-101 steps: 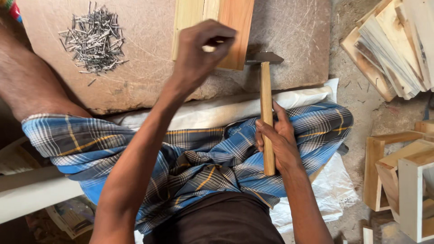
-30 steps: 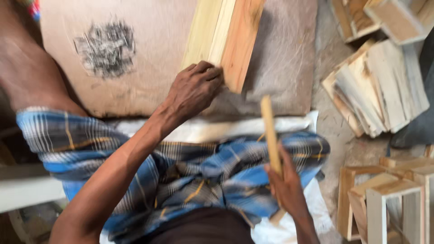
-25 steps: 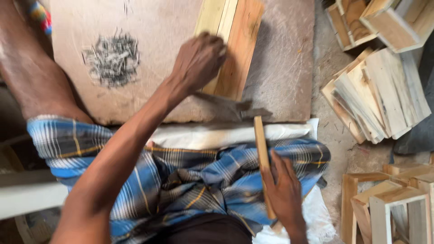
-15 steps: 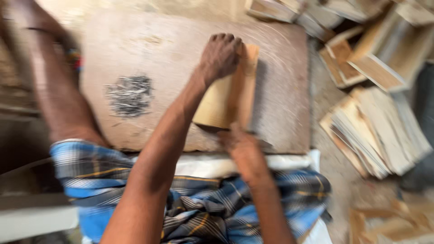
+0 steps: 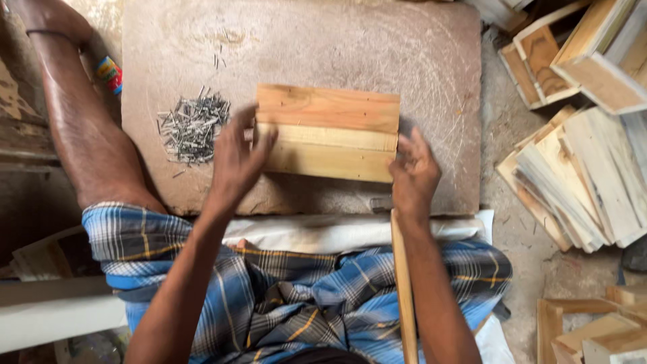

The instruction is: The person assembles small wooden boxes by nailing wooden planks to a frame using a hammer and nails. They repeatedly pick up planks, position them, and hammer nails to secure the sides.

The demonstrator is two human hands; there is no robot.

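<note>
A panel of joined wooden planks (image 5: 329, 132) lies flat on a stone slab (image 5: 418, 61). My left hand (image 5: 237, 156) holds its left end, fingers spread over the edge. My right hand (image 5: 412, 174) grips its right end. A hammer lies released below my right hand, its wooden handle (image 5: 403, 290) across my lap and its metal head (image 5: 379, 203) at the slab's near edge. A pile of small nails (image 5: 192, 125) sits on the slab just left of my left hand.
Stacks of thin wooden boards (image 5: 579, 178) and open wooden box frames (image 5: 573, 54) fill the ground on the right. More frames (image 5: 600, 330) stand at the lower right. My bare leg (image 5: 84, 128) lies along the slab's left side, over a blue checked cloth (image 5: 283, 296).
The panel went from standing on edge under my left hand to lying flat. My right hand let go of the hammer and moved to the panel's right end.
</note>
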